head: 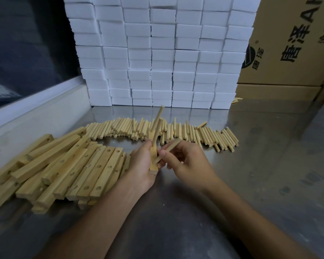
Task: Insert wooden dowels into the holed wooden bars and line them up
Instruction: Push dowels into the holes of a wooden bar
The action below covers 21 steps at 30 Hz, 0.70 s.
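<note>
Between the two hands are one holed bar (153,166) and three dowels (157,134), with dozens of loose dowels (191,132) beyond them, some twenty bars (64,165) to their left, and two cardboard boxes (292,43).

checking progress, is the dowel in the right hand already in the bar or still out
Still out. The right hand pinches the dowel slanted beside the bar, gripped by the left hand.

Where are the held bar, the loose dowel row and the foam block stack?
held bar (153,168), head view, lower end face.
loose dowel row (209,135), head view, right-middle sticks.
foam block stack (161,53), head view, front centre.
</note>
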### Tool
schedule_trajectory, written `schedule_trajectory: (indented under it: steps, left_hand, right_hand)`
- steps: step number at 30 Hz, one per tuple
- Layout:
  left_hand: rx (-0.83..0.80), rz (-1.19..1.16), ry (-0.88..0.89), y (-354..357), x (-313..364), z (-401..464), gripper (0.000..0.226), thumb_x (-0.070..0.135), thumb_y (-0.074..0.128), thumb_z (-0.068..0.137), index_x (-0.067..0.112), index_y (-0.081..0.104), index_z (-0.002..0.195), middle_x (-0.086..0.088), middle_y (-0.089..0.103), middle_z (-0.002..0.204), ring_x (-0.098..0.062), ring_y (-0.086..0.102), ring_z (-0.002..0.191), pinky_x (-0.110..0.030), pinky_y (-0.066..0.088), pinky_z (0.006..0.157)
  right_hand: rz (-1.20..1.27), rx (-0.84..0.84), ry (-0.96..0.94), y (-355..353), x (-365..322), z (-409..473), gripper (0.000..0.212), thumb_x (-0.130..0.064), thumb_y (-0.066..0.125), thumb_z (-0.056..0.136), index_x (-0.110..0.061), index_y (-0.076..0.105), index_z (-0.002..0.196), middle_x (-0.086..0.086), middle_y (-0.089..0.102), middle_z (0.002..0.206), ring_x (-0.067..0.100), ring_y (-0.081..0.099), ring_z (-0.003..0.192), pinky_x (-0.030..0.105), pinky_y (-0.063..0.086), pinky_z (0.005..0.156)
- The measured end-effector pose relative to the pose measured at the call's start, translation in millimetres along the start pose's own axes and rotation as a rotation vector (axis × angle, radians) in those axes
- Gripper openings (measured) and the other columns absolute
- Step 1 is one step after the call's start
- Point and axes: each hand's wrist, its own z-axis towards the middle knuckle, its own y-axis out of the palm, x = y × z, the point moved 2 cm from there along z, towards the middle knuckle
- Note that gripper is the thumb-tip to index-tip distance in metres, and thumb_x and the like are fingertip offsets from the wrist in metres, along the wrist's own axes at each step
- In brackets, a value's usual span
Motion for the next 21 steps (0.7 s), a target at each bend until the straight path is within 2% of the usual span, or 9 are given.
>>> schedule_trajectory:
  steps: [2,5,8,11,13,17,21]
  left_hand:
    - [0.012,0.009,0.0,-0.4,-1.7,0.5,0.042,0.035,0.042,0.106,0.003,0.063,0.122,-0.023,0.071,0.102,-0.032,0.066,0.08,-0.034,0.049,0.058]
    - [0.038,0.016,0.009,-0.5,-3.4,1.1,0.035,0.035,0.043,0.105,0.011,0.064,0.12,-0.017,0.073,0.091,-0.032,0.068,0.08,-0.039,0.051,0.067]
    - [0.041,0.028,0.025,-0.3,-3.3,0.1,0.035,0.032,0.042,0.105,0.009,0.065,0.117,-0.028,0.069,0.107,-0.038,0.065,0.093,-0.05,0.048,0.084]
    - [0.042,0.024,0.034,-1.4,-4.3,-0.3,0.032,0.031,0.043,0.105,0.012,0.067,0.107,-0.027,0.068,0.106,-0.041,0.066,0.096,-0.058,0.05,0.093]
    - [0.044,0.032,0.024,-1.2,-4.8,-0.1,0.03,0.033,0.043,0.105,0.016,0.068,0.102,-0.027,0.069,0.105,-0.043,0.067,0.099,-0.06,0.049,0.094]
    - [0.064,0.041,0.015,-1.0,-5.0,0.3,0.033,0.036,0.044,0.104,0.011,0.066,0.106,-0.03,0.068,0.111,-0.047,0.066,0.106,-0.063,0.048,0.096]
    - [0.104,0.04,0.023,-1.0,-4.8,0.1,0.023,0.033,0.046,0.104,0.024,0.065,0.093,-0.023,0.073,0.1,-0.039,0.072,0.095,-0.06,0.053,0.092]
  right_hand:
    - [-0.085,-0.003,-0.035,-0.4,-2.9,1.1,0.009,-0.017,0.065,0.095,-0.01,0.07,0.094,-0.001,0.074,0.078,0.01,0.072,0.073,0.03,0.059,0.069]
    - [-0.145,0.008,-0.067,1.9,-6.9,2.8,0.012,-0.02,0.068,0.094,-0.009,0.07,0.089,-0.002,0.073,0.074,0.009,0.071,0.069,0.037,0.06,0.067]
    - [-0.184,0.038,-0.088,4.6,-9.0,3.2,0.017,-0.022,0.071,0.092,-0.008,0.069,0.083,0.0,0.071,0.072,0.014,0.069,0.068,0.042,0.057,0.064]
    - [-0.161,0.057,-0.064,6.2,-8.2,2.8,0.02,-0.023,0.071,0.091,-0.005,0.067,0.081,0.005,0.07,0.072,0.02,0.068,0.068,0.046,0.056,0.065]
    - [-0.134,0.078,-0.048,7.4,-7.2,2.3,0.021,-0.021,0.071,0.091,-0.004,0.066,0.08,0.007,0.07,0.071,0.023,0.068,0.067,0.047,0.056,0.064]
    - [-0.086,0.111,0.008,10.8,-5.4,2.0,0.023,-0.02,0.07,0.092,-0.004,0.064,0.077,0.01,0.069,0.069,0.026,0.067,0.064,0.05,0.055,0.062]
    - [-0.069,0.152,0.046,14.1,-4.6,0.8,0.024,-0.021,0.068,0.092,-0.006,0.063,0.074,0.01,0.068,0.067,0.027,0.065,0.061,0.05,0.055,0.059]
